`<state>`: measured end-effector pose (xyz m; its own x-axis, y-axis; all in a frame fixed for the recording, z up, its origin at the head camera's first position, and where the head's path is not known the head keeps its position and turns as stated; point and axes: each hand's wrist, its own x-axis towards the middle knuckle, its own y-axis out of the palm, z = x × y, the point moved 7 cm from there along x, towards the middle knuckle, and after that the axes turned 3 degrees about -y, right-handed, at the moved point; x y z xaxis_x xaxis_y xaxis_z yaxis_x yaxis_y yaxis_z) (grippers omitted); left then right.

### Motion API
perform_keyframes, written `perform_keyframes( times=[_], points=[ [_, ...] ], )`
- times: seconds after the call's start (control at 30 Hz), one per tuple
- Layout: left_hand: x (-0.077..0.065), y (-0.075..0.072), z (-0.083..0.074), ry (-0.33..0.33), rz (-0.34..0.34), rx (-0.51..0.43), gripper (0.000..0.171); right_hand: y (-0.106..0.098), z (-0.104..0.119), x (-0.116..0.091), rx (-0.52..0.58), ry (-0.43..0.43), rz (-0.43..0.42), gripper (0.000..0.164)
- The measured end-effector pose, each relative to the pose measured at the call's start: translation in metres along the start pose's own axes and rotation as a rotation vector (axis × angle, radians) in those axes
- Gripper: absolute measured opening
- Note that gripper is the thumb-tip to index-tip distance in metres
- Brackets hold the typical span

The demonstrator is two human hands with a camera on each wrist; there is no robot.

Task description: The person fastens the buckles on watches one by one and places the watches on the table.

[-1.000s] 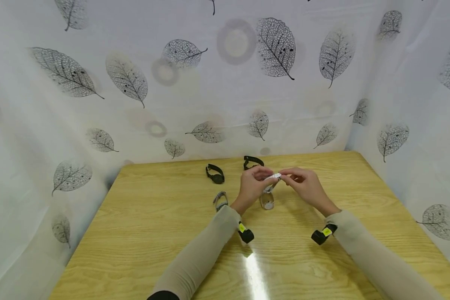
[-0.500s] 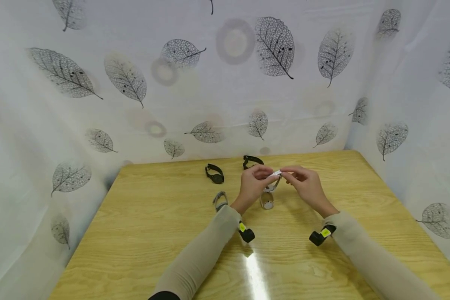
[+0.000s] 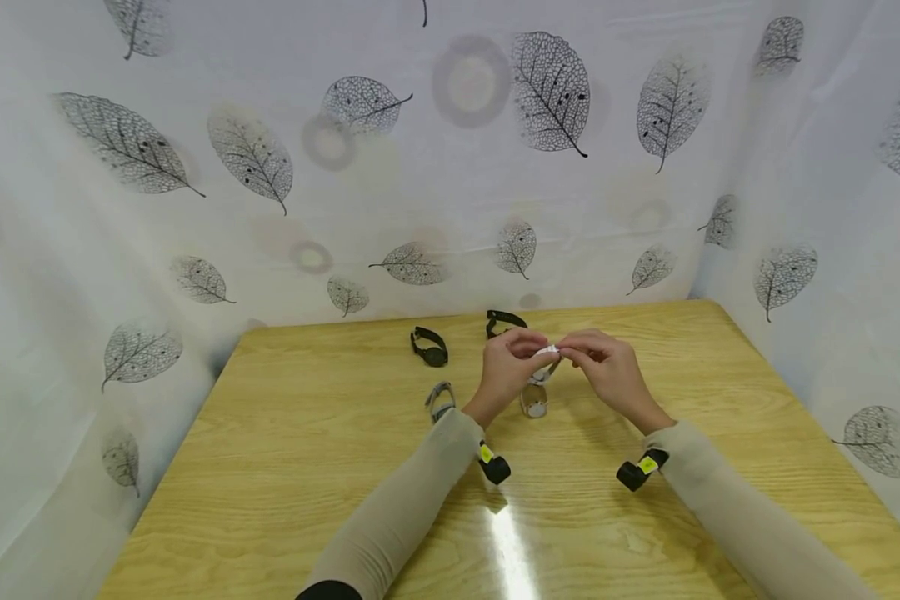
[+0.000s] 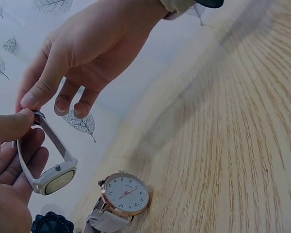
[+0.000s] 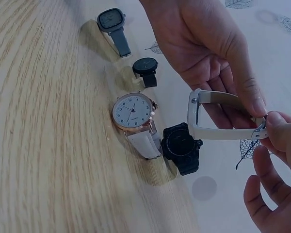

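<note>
A white watch (image 4: 59,177) with a rectangular case hangs face outward from both hands, its strap looped round to the buckle. My left hand (image 3: 504,367) pinches the strap near the buckle between thumb and fingers. At the buckle end, my right hand (image 3: 609,367) pinches the strap tip with thumb and forefinger; its other fingers curl loosely, as the left wrist view shows. The fingertips partly cover the buckle (image 5: 258,124). Below the hands, on the wooden table (image 3: 285,467), lies a round rose-gold watch (image 5: 133,112) with a white dial and pale strap.
Behind the left hand lies a chunky black watch (image 5: 180,148). A smaller round black watch (image 3: 431,348) rests farther left, and a grey square-cased watch (image 3: 440,402) beside the left wrist. A leaf-patterned curtain (image 3: 450,192) borders the table at the back and sides.
Both hands stay almost in place over the table. The right fingertips shift slightly at the strap end, and the white watch tilts a little between the hands.
</note>
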<state>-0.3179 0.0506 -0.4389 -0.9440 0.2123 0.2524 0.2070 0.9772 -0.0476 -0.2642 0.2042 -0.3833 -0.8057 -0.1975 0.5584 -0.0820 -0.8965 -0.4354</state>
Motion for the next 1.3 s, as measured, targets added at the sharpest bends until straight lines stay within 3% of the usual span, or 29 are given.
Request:
perform_keyframes(
  times=[0.37, 0.63, 1.0, 1.3],
  points=[
    [0.0, -0.002, 0.001, -0.001, -0.026, 0.001, 0.02, 0.001, -0.003, -0.002, -0.02, 0.049, -0.055, 0.018],
    [-0.001, -0.003, 0.002, -0.024, -0.025, -0.003, 0.022, 0.006, -0.041, -0.007, 0.011, 0.025, -0.074, 0.017],
    [-0.001, -0.003, 0.002, -0.038, -0.037, 0.009, 0.028, 0.008, -0.037, -0.006, -0.05, 0.002, -0.068, 0.016],
    [0.006, -0.005, -0.001, -0.028, -0.027, -0.284, 0.021, 0.009, -0.038, -0.008, 0.063, 0.027, -0.073, 0.029]
  ],
)
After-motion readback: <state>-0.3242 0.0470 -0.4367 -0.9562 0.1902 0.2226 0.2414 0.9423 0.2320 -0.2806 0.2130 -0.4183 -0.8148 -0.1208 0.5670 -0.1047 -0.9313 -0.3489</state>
